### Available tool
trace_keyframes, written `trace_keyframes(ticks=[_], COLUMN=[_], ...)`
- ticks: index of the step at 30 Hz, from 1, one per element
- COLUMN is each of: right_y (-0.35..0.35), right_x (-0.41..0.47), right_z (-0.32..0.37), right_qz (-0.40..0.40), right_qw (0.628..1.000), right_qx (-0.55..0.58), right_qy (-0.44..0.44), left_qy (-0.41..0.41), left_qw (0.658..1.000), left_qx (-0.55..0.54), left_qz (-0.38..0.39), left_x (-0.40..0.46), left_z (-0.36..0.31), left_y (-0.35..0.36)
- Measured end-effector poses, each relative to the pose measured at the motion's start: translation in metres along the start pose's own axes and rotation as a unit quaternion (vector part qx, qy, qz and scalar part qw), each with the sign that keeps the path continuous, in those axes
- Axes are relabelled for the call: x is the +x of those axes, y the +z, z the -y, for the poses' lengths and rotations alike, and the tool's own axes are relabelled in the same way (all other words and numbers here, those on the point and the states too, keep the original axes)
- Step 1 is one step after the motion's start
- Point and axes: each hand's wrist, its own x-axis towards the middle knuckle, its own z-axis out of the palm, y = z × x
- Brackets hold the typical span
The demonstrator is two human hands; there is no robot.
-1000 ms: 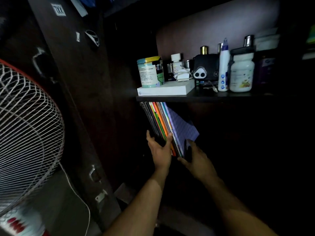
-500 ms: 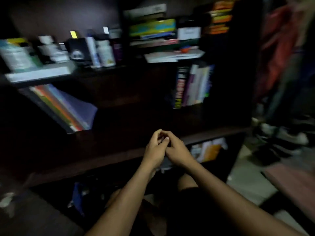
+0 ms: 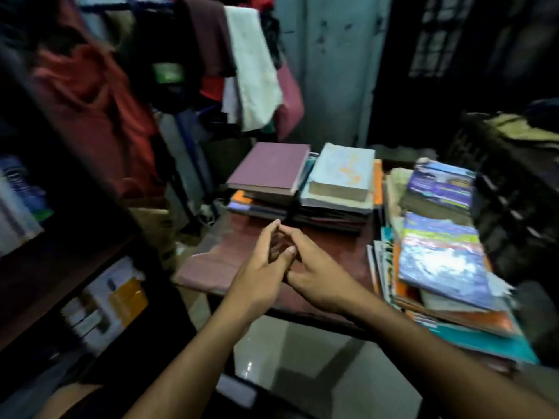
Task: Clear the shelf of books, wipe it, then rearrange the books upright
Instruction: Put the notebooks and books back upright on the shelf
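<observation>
Now your left hand (image 3: 257, 276) and right hand (image 3: 317, 278) meet fingertip to fingertip, fingers (image 3: 267, 237) straight and empty, above the reddish-brown wooden desk (image 3: 341, 252), likely to lift the flat-stacked books (image 3: 302, 186).

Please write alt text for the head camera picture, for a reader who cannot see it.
Two empty hands, left hand and right hand, meet fingertip to fingertip above a reddish-brown table. Stacks of books lie flat on it, with another pile at the right. Clothes hang behind.

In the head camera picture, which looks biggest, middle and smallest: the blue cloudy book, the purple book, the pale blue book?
1. blue cloudy book, though it's nearest the camera
2. purple book
3. pale blue book, close to the purple one
</observation>
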Motion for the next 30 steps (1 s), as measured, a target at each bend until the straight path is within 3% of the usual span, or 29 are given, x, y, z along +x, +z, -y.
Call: trace_keyframes(ticks=[6, 11, 14, 16, 19, 21, 23, 26, 30], right_y=[-0.056, -0.079, -0.087, -0.098, -0.124, -0.138, -0.139, -0.134, -0.128], right_x=[-0.064, -0.087, -0.107, -0.125, -0.152, -0.161, -0.163, -0.162, -0.161], right_z=[-0.032, -0.04, -0.047, -0.057, -0.094, -0.119, -0.141, -0.159, -0.156], right_qz=[-0.014, -0.078, -0.211, -0.339, -0.467, -0.433, -0.355, -0.306, -0.32], right_qw=[0.981, 0.974, 0.96, 0.927, 0.87, 0.865, 0.865, 0.859, 0.854], right_qx=[-0.194, -0.211, -0.179, -0.156, -0.122, -0.039, 0.085, 0.136, 0.145], right_qy=[0.009, -0.007, -0.036, -0.036, 0.104, 0.25, 0.344, 0.386, 0.384], left_qy=[0.006, -0.01, -0.008, -0.006, -0.051, -0.065, -0.072, -0.079, -0.082], left_qw=[0.992, 0.977, 0.965, 0.959, 0.955, 0.951, 0.949, 0.949, 0.953], left_qx=[-0.007, 0.001, 0.026, 0.048, 0.028, 0.036, 0.055, 0.073, 0.068], left_qz=[0.129, 0.214, 0.262, 0.28, 0.291, 0.302, 0.301, 0.296, 0.283], left_x=[-0.011, -0.015, -0.018, -0.018, -0.016, -0.018, -0.021, -0.022, -0.027], left_z=[0.002, -0.01, -0.014, -0.012, -0.01, -0.007, -0.003, 0.0, -0.004], left_y=[0.049, 0.086, 0.106, 0.116, 0.124, 0.127, 0.129, 0.132, 0.138])
